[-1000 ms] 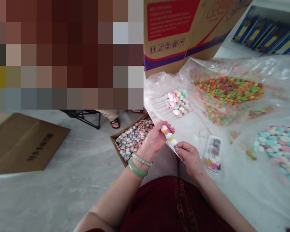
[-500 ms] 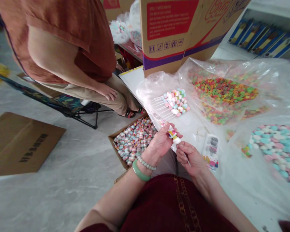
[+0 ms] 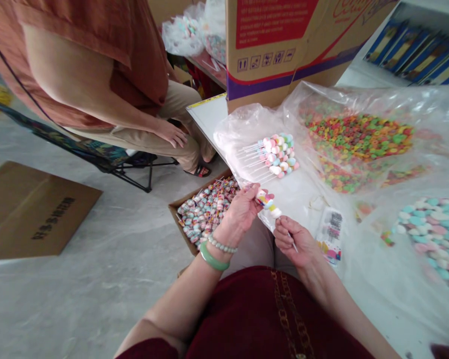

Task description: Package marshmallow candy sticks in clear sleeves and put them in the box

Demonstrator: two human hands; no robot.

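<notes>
Between my two hands is a marshmallow skewer (image 3: 273, 209) in white, yellow and blue, its upper part covered by something clear and colourfully printed, like a wrapper. The fingers of my left hand (image 3: 246, 208) are closed round that upper end. Lower down, my right hand (image 3: 295, 240) pinches the white stick, whose tip pokes out below the fingers. Just beyond lies a row of marshmallow skewers (image 3: 280, 155) on the plastic-covered table. A stack of clear printed bags (image 3: 330, 234) rests to the right of my right hand.
A carton of wrapped skewers (image 3: 205, 214) stands on the floor at left. On the table are a bag of ring-shaped candy (image 3: 362, 137), loose marshmallows (image 3: 439, 229) and a tall cardboard box (image 3: 273, 75). A seated person (image 3: 97, 65) is at far left, near another carton (image 3: 41, 214).
The skewer stays between both hands while its printed covering shifts slightly. My left fingers have moved up toward its top end. More of the right hand's stick shows than a second ago.
</notes>
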